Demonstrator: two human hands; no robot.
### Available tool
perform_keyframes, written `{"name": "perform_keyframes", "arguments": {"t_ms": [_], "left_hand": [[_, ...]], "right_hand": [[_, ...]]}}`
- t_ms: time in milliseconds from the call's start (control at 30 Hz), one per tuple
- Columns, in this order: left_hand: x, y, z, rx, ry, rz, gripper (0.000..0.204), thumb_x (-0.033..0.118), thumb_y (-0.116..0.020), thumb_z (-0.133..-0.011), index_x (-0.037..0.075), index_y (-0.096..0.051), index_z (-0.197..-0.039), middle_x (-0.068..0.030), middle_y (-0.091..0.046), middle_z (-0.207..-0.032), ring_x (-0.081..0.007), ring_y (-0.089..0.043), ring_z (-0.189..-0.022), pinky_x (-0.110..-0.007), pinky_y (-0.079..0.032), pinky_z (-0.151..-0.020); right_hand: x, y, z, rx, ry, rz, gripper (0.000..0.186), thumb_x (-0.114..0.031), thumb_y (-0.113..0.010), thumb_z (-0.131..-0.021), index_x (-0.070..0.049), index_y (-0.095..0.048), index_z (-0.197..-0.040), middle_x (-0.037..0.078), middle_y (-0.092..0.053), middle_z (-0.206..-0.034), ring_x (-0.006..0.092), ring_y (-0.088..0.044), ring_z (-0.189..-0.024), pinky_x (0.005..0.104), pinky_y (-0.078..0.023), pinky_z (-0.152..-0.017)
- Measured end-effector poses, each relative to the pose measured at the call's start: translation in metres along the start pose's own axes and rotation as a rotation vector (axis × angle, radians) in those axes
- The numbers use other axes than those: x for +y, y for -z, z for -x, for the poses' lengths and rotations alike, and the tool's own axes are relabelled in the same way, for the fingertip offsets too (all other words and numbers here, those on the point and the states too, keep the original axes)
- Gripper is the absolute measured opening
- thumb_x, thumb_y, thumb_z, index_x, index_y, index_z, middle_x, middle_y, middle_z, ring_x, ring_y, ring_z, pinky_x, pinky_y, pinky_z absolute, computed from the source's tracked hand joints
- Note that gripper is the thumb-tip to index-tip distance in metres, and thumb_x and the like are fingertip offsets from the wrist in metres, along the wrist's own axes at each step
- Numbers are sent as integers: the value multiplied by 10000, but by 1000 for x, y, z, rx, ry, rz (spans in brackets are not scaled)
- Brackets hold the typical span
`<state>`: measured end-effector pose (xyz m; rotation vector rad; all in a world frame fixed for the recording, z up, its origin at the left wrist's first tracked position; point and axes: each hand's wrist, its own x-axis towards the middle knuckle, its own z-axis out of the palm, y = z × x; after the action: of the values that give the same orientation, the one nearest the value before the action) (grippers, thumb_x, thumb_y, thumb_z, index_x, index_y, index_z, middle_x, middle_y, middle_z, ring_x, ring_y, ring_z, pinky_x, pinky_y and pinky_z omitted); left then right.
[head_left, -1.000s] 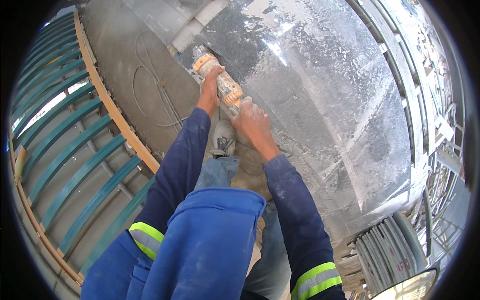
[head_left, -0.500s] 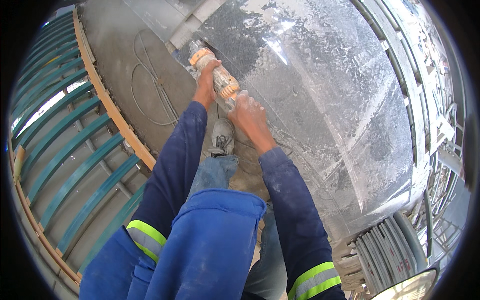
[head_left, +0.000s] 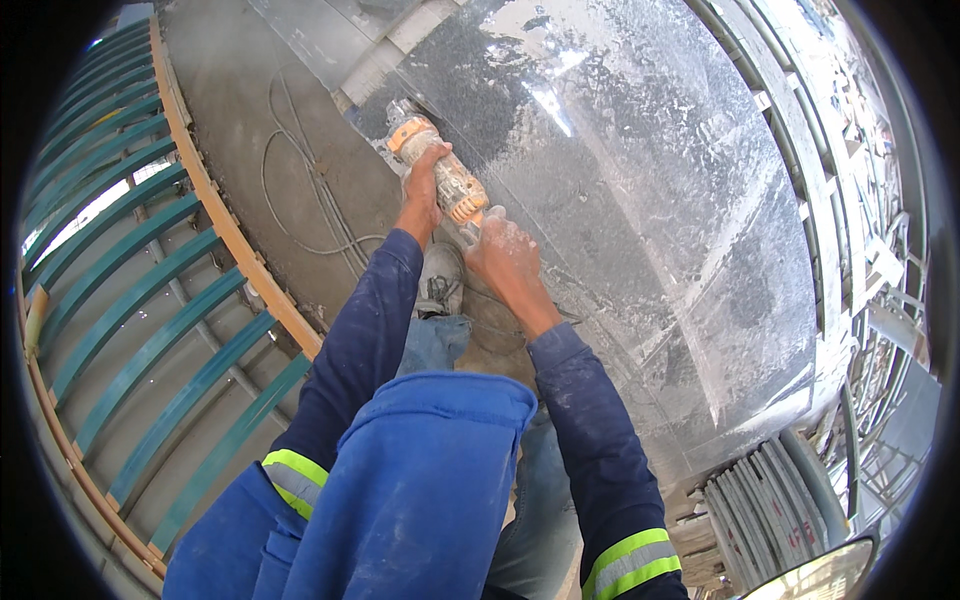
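Observation:
A dusty orange-and-grey angle grinder [head_left: 455, 183] lies slantwise along the left edge of a large dark stone slab [head_left: 600, 210] coated with white dust. My left hand [head_left: 424, 190] is wrapped around the grinder's body behind its head, thumb over the top. My right hand [head_left: 507, 262] is closed around its rear end, fingers whitened with dust. The grinder's head points away from me, at the slab's edge; its disc is hard to make out, and whether it touches the stone I cannot tell.
On the left stands a rack of teal bars [head_left: 195, 385] with an orange rail [head_left: 235, 235]. A looped cable [head_left: 305, 170] lies on the floor beside the slab. My shoe [head_left: 440, 275] is close to the slab's edge. Stacked thin slabs [head_left: 765, 510] stand at lower right.
The grinder and both hands have come a little toward me along the slab's edge. My grip on it is unchanged.

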<state>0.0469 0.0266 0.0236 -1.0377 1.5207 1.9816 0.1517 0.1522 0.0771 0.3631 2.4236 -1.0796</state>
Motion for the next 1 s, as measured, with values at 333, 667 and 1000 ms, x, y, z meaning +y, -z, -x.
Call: {"name": "perform_keyframes", "arguments": {"t_ms": [333,667,1000], "left_hand": [[4,2,-18,37,-24,31,343,212,-693,-765,49,-525,-1016,-75,-554,-795,-221,-604,-630,-392,-549,-587],[18,7,-34,28,-6,-49,373,234,-674,-793,47,-521,-1076,-85,-559,-869,-252,-620,-748,-414,-563,-699],[1,-3,3,20,2,18,318,220,-689,-771,44,-545,-994,-73,-571,-790,-217,-609,-637,-382,-552,-593]], "right_hand": [[0,-11,-15,40,42,-48,190,-70,-600,-754,28,-540,-906,245,-671,-783,402,-684,-755,478,-548,-681],[-10,-18,-31,42,38,-60,248,-93,-622,-735,34,-546,-934,245,-678,-817,395,-689,-796,464,-551,-712],[-1,-4,-1,-27,-29,-40,243,-100,-621,-752,37,-539,-936,278,-669,-830,435,-673,-822,505,-536,-729]]}}
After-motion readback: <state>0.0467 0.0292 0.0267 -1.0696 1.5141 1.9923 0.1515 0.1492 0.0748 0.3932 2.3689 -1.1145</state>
